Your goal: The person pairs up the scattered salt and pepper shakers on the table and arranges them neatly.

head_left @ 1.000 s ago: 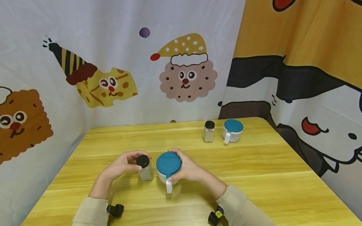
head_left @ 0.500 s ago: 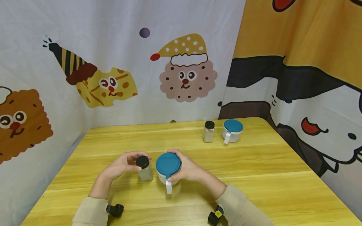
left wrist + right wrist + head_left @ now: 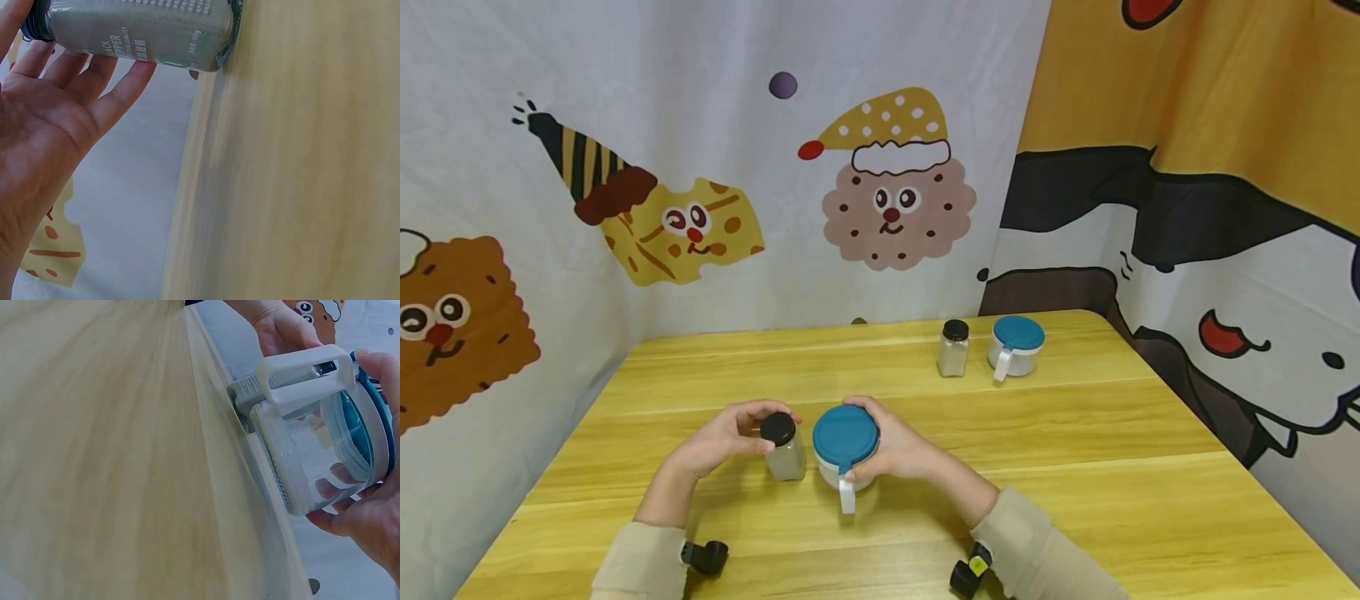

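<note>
My left hand point(image 3: 730, 429) holds a black-capped pepper bottle point(image 3: 787, 460) between thumb and fingers, near its cap. The left wrist view shows the pepper bottle point(image 3: 144, 31) with a printed label partly reading "pepper" and the fingers behind it. Just right of it, my right hand point(image 3: 898, 446) grips a seasoning jar point(image 3: 847, 435) with a blue lid, its handle pointing toward me. In the right wrist view the jar point(image 3: 300, 459) has clear walls and a white handle point(image 3: 306, 394). Both containers are upright, side by side; a small gap separates them in the head view.
Farther back on the wooden table point(image 3: 1075, 467) stand a second black-capped bottle point(image 3: 953, 354) and another blue-lidded jar point(image 3: 1017, 346), right of centre. A printed cloth curtain point(image 3: 722, 75) hangs behind the table's back edge and along its sides.
The jar and my right hand have shifted very slightly left. The pepper bottle and my left hand look the same.
</note>
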The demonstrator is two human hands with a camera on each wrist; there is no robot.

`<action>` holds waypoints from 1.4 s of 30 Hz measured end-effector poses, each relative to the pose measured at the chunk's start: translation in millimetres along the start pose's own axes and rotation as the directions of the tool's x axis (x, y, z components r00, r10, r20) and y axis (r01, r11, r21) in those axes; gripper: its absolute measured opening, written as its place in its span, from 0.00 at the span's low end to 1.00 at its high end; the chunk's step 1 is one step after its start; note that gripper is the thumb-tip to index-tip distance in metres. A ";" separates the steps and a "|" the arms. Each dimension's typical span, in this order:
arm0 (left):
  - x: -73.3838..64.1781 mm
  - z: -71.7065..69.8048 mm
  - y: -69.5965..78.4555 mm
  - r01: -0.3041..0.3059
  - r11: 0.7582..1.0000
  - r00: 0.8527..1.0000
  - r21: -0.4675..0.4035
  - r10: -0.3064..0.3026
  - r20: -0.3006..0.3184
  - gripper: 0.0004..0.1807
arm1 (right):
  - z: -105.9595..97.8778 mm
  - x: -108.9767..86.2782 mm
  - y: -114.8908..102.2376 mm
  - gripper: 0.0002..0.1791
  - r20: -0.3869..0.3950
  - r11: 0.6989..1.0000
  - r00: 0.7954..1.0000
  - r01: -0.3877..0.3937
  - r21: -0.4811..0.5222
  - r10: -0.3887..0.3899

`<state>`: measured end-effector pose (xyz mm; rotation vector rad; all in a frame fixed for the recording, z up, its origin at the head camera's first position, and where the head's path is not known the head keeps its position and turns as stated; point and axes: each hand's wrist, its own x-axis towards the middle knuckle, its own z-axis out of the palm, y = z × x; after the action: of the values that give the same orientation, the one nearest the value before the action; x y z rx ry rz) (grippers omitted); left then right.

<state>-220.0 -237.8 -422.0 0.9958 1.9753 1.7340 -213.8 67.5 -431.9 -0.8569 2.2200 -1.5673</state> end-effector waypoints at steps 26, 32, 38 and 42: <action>0.0 0.7 1.9 -0.007 0.999 1.000 -0.033 0.008 0.026 0.24 | 1.2 1.8 2.4 0.54 -0.006 1.000 1.000 -0.002 -0.018 0.002; 1.1 1.1 1.8 -0.001 1.000 1.000 -0.028 0.002 0.019 0.24 | 1.6 2.6 4.1 0.54 -0.004 1.000 1.000 -0.004 -0.030 0.004; 1.8 1.3 1.6 0.004 1.000 1.000 -0.019 -0.004 0.018 0.24 | 2.5 3.8 6.4 0.54 -0.001 0.999 1.000 -0.004 -0.039 0.004; 1.1 1.7 2.0 0.009 1.000 1.000 -0.018 -0.008 0.016 0.24 | 2.4 4.1 6.8 0.54 -0.001 0.999 1.000 -0.002 -0.037 0.002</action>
<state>-219.1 -235.7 -420.3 0.9906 1.9477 1.7311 -217.8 64.8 -438.7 -0.8637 2.2562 -1.5306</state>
